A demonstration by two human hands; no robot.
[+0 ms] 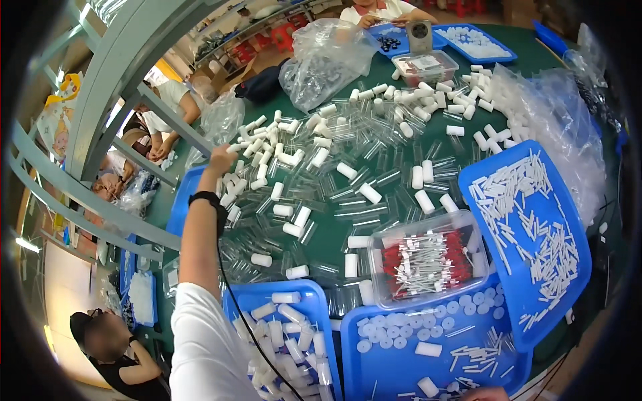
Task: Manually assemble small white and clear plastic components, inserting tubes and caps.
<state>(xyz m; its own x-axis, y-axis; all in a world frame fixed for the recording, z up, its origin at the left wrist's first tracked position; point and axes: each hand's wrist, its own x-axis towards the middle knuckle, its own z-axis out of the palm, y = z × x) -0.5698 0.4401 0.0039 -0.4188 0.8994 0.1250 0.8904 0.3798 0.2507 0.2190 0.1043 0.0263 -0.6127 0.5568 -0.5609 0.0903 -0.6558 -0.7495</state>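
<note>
I am stretching my left hand (219, 159) far out over the green worktop (394, 175), and its fingers are closing around a small clear plastic tube with a white cap (233, 148) at the left edge of the big heap. A black wristband (204, 198) is sitting on that wrist, and a thin black cable (235, 302) is running down beside my white sleeve (204, 347). My right hand (483, 394) is barely peeking in at the bottom edge, so I cannot tell how it is set. The heap of clear capped tubes (334, 160) is spreading across the middle of the worktop. Nearer to me, a blue plastic tray of capped tubes (284, 334) is lying just beside a blue tray of round white caps (428, 334), with a clear plastic box of red-and-white sticks (424, 257) resting above it. To the right, a tilted blue tray of thin white sticks (528, 234) is leaning near crumpled clear plastic bags (562, 120).
</note>
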